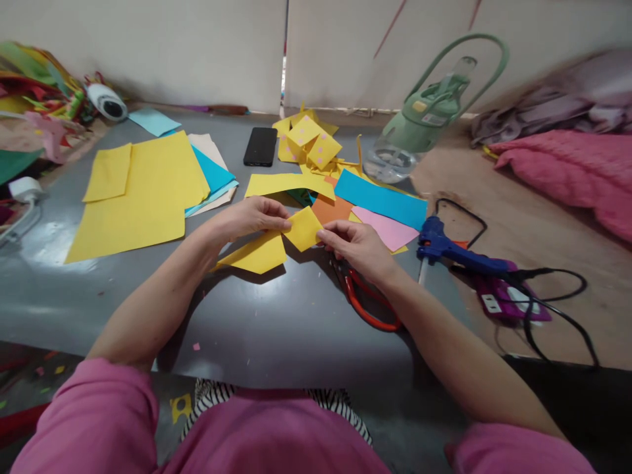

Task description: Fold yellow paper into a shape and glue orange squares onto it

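Note:
A small yellow paper square (pixel 303 229) is raised over the grey table (pixel 237 309), one corner up. My left hand (pixel 249 218) pinches its left corner, and my right hand (pixel 358 245) pinches the right one. Below my left hand is a longer yellow paper piece (pixel 259 254) with slanted edges; whether the fingers also touch it I cannot tell. Scissors with red handles (pixel 368 309) lie partly hidden beneath my right hand and wrist. Just beyond my hands are a yellow paper strip (pixel 291 185), a blue strip (pixel 380 197), orange paper (pixel 330 209) and pink paper (pixel 388 227).
Large yellow sheets (pixel 148 191) cover the left side. At the back are a black phone (pixel 260 146), folded yellow pieces with pink dots (pixel 311 139) and a green bottle (pixel 419 118). To the right, a blue glue gun (pixel 454 250) trails its cord near a purple power strip (pixel 513 303).

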